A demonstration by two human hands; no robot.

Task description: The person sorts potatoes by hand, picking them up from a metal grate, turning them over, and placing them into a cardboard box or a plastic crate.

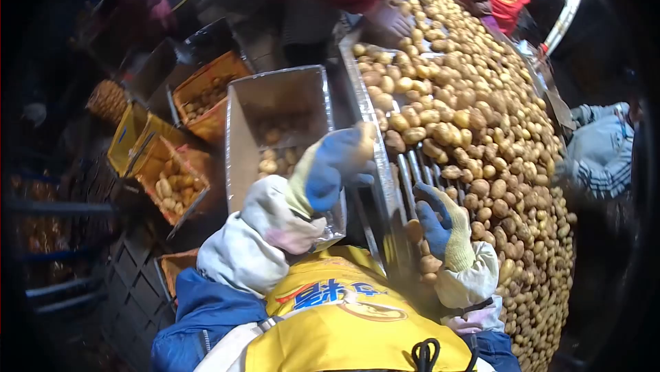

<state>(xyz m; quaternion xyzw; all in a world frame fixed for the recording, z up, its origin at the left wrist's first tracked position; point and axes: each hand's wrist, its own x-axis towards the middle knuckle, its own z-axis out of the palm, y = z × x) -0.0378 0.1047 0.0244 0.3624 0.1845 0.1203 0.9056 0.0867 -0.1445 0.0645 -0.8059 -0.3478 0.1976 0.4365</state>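
Potato (pixel 366 133), tan and rounded, sits at the fingertips of the left hand (pixel 335 169), just above centre of the frame. The hand wears a blue-and-yellow glove, its fingers are closed around the potato, and it is held over the near right edge of the metal chute (pixel 275 93), which has a few small potatoes low inside it.

The right hand (pixel 443 226), gloved the same way, is right of centre over the roller conveyor (pixel 410 166). Its fingers are spread and slightly curled and grip nothing. A loose potato (pixel 413 231) lies just beside its palm.

The potato heap (pixel 488 117) covers the conveyor from the top centre down to the lower right. A co-worker's hand (pixel 393 23) rests on the heap's far end at the top. Cardboard boxes (pixel 175 183) with potatoes stand at the left, beside the chute. A yellow apron (pixel 344 320) fills the bottom centre.
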